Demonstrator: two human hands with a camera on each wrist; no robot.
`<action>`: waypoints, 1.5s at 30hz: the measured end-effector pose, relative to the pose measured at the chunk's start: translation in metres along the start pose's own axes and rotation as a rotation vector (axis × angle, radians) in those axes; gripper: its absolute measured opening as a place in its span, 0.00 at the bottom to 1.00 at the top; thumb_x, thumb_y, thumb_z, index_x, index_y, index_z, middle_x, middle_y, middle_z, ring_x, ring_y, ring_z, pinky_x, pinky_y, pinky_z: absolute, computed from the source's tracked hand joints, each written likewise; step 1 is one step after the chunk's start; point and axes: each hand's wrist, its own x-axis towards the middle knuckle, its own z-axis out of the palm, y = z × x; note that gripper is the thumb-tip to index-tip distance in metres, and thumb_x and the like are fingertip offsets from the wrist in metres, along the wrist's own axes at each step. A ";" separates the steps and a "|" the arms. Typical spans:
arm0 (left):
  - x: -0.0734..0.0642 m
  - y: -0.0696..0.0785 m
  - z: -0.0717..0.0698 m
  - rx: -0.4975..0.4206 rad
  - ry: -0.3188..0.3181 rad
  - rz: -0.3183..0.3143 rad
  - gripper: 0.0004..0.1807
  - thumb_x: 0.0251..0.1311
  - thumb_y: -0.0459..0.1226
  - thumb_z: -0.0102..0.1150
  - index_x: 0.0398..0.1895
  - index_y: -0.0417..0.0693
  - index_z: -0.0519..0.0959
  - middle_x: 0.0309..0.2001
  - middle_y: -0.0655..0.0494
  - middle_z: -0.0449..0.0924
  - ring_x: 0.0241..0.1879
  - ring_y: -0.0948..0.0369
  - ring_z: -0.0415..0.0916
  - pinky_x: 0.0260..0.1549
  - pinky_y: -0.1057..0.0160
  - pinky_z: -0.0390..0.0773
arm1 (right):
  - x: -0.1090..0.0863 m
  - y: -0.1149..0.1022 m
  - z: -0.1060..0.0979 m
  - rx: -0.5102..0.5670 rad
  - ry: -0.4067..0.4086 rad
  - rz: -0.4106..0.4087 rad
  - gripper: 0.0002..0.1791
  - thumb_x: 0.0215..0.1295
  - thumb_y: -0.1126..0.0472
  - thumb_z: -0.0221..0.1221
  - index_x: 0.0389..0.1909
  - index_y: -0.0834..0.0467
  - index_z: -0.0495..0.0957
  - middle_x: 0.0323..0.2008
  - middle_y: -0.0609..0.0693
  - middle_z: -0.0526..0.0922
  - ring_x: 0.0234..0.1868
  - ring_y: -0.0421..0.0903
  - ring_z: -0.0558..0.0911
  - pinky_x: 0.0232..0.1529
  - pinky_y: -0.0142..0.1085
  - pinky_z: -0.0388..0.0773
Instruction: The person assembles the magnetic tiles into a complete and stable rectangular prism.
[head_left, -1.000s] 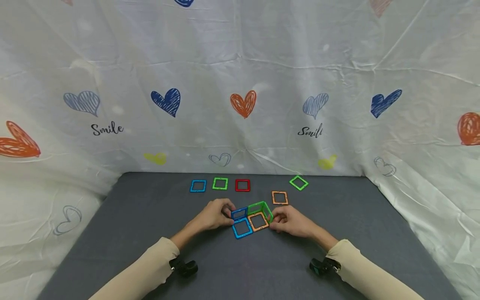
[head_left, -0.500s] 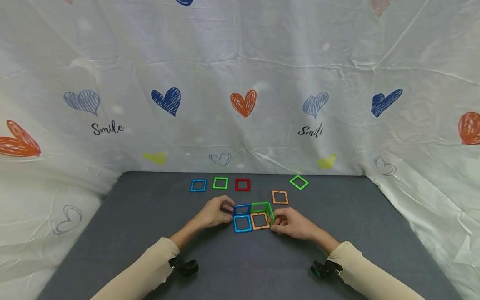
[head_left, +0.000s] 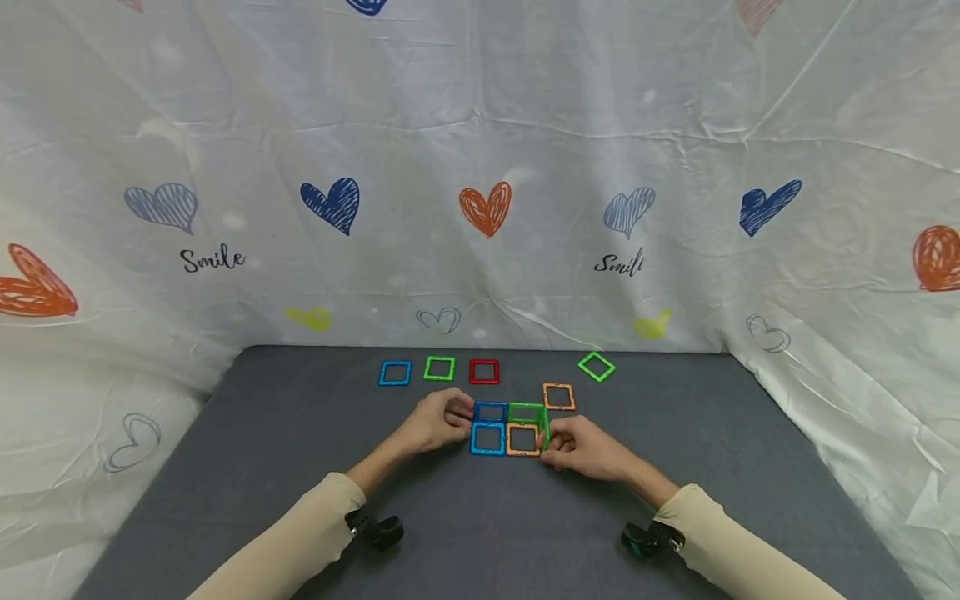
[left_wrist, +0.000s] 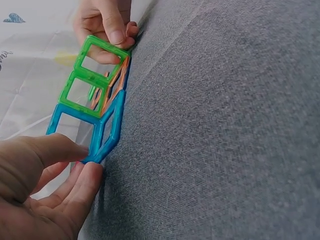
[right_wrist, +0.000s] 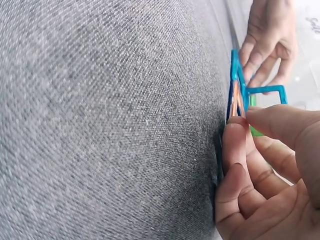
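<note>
A joined set of square magnetic tiles sits mid-table between both hands. A blue tile (head_left: 488, 438) and an orange tile (head_left: 523, 439) lie flat side by side in front. Behind them stand a darker blue tile (head_left: 491, 412) and a green tile (head_left: 527, 413), with a second green tile (head_left: 545, 429) upright along the right side. My left hand (head_left: 437, 421) pinches the standing blue tile's lower outer corner between thumb and fingertips, as the left wrist view shows. With thumb and fingers my right hand (head_left: 584, 447) holds the right-side green tile near its front edge; fingertips partly hide it.
Loose tiles lie toward the back of the grey table (head_left: 480, 533): a blue one (head_left: 395, 373), a green one (head_left: 439, 368), a red one (head_left: 484, 372), an orange one (head_left: 558, 397) and a tilted green one (head_left: 596, 367). A white printed cloth (head_left: 555, 167) hangs behind.
The joined tiles have turned clockwise and shifted slightly right, so their front edge now runs level across the view. Both hands have stayed at its sides, the left one moving a little with it.
</note>
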 end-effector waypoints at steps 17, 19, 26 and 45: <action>0.004 -0.004 0.002 0.012 0.012 0.027 0.18 0.60 0.22 0.67 0.53 0.34 0.78 0.49 0.44 0.82 0.46 0.51 0.84 0.42 0.58 0.84 | 0.002 0.002 -0.004 0.000 0.024 0.025 0.04 0.71 0.66 0.64 0.41 0.64 0.83 0.30 0.52 0.85 0.29 0.50 0.84 0.28 0.33 0.78; 0.004 -0.004 0.002 0.016 0.009 0.026 0.18 0.61 0.23 0.68 0.54 0.35 0.78 0.49 0.44 0.82 0.46 0.51 0.84 0.43 0.58 0.84 | 0.002 0.002 -0.005 0.005 0.025 0.027 0.04 0.71 0.66 0.64 0.40 0.64 0.83 0.30 0.53 0.85 0.29 0.50 0.83 0.28 0.33 0.77; 0.003 -0.003 0.001 0.021 0.000 0.065 0.18 0.62 0.24 0.67 0.54 0.34 0.78 0.49 0.43 0.82 0.46 0.51 0.84 0.42 0.58 0.84 | 0.002 0.004 -0.005 0.011 0.028 0.035 0.04 0.70 0.66 0.64 0.40 0.64 0.83 0.30 0.52 0.86 0.29 0.49 0.83 0.27 0.32 0.76; -0.005 -0.001 0.001 -0.008 0.013 0.014 0.18 0.63 0.21 0.64 0.56 0.34 0.77 0.52 0.42 0.81 0.48 0.51 0.83 0.43 0.57 0.84 | 0.005 0.008 -0.004 0.006 0.056 0.043 0.04 0.70 0.66 0.65 0.40 0.63 0.83 0.28 0.52 0.84 0.27 0.47 0.81 0.24 0.32 0.75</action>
